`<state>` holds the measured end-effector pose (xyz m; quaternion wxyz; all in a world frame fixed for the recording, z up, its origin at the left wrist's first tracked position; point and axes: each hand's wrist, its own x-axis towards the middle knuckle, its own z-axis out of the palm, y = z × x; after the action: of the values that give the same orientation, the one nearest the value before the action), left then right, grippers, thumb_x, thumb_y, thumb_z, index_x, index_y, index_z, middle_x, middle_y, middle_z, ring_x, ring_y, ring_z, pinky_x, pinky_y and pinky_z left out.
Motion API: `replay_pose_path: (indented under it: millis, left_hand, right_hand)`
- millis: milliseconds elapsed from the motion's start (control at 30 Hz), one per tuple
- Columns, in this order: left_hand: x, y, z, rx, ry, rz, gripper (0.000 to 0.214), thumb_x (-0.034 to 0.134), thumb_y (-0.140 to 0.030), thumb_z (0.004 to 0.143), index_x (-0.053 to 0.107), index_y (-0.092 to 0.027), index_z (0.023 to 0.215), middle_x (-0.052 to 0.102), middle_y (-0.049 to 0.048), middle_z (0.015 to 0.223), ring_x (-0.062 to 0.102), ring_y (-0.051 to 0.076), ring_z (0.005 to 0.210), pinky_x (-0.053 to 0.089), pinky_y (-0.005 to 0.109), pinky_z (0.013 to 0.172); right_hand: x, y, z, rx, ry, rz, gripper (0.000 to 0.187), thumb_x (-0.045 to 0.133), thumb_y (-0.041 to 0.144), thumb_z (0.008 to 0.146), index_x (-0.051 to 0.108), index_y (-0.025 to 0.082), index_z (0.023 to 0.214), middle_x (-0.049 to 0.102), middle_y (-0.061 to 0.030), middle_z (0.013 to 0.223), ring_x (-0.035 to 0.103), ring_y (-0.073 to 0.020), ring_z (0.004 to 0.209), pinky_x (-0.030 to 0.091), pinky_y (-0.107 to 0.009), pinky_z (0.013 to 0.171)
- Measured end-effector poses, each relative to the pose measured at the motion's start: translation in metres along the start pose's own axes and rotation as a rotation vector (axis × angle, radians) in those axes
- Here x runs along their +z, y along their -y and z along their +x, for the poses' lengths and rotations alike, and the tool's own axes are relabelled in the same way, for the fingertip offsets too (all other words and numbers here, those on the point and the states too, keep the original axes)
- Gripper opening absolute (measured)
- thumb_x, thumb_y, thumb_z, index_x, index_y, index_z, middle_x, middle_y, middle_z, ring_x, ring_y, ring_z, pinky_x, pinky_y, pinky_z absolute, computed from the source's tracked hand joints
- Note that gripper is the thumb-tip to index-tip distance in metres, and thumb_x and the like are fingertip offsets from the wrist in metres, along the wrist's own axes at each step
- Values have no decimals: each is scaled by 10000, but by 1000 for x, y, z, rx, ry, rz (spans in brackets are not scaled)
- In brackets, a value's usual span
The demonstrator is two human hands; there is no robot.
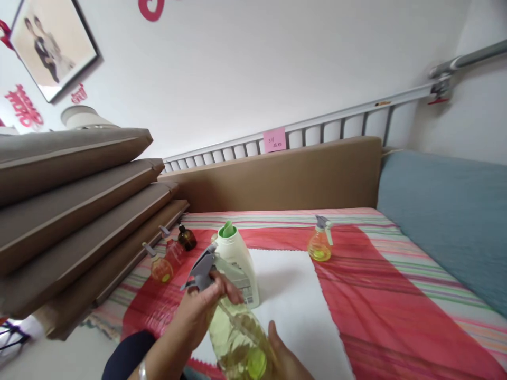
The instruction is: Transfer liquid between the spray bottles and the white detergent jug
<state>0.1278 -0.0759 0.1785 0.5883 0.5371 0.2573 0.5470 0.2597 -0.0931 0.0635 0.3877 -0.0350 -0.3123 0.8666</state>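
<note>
My left hand (208,303) is closed around the neck of a clear spray bottle (237,338) with a grey trigger head (201,269). Yellowish-green liquid is inside the bottle, which leans with its head to the upper left. Low on the bottle's right side, my right hand (287,353) grips it; the thumb shows, but the other fingers are mostly hidden. Just behind stands a pale green jug (247,266) with a green spout (228,229) in its uncapped mouth. It rests on a white cloth (291,295), partly covered by the spray bottle and my left hand.
To the right stands another spray bottle (319,245). At left are two more spray bottles, one yellowish (161,269) and one pinkish (173,252), and a dark brown bottle (187,238). Stacked cushioned panels (75,211) rise at left. A padded board (285,174) lines the back.
</note>
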Motion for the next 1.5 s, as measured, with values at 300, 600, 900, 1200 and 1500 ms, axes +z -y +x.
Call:
replay_pose_path:
  millis: [300, 600, 900, 1200, 1500]
  left_hand:
    - [-8, 7, 5, 100, -199, -35, 179, 629, -335, 778, 577, -185, 696, 628, 20, 694, 603, 203, 771, 427, 382, 863]
    - [-10, 3, 2, 120, -234, -29, 196, 638, -344, 768, 574, -184, 673, 596, 12, 642, 587, 195, 729, 441, 362, 817]
    - [-7, 1, 2, 134, -256, -98, 251, 577, -394, 807, 590, -185, 668, 594, 12, 630, 578, 183, 717, 449, 339, 804]
    - [-7, 1, 2, 143, -238, -102, 289, 513, -404, 848, 616, -187, 687, 621, 23, 690, 589, 183, 758, 458, 311, 796]
    - [-5, 2, 1, 129, -270, -98, 282, 542, -416, 829, 621, -191, 677, 631, 17, 714, 582, 170, 773, 448, 284, 804]
  right_hand:
    - [15, -2, 4, -506, -425, -80, 870, 890, 376, 452, 477, 330, 1216, 561, -69, 1235, 571, -281, 1052, 481, -389, 810]
    - [13, -5, 4, -209, -291, 96, 707, 825, 425, 566, 501, 312, 1185, 611, -66, 1126, 653, -230, 828, 504, -273, 543]
    - [21, 2, 4, -225, -300, 179, 613, 794, 426, 612, 524, 299, 1147, 606, -75, 1125, 601, -274, 965, 504, -304, 574]
    - [17, 1, 6, -361, -342, 139, 686, 847, 322, 537, 499, 316, 1128, 567, -56, 1180, 572, -285, 1027, 514, -347, 666]
    - [24, 3, 2, -312, -329, 159, 626, 770, 381, 636, 471, 283, 1177, 559, -84, 1199, 547, -303, 1069, 512, -363, 684]
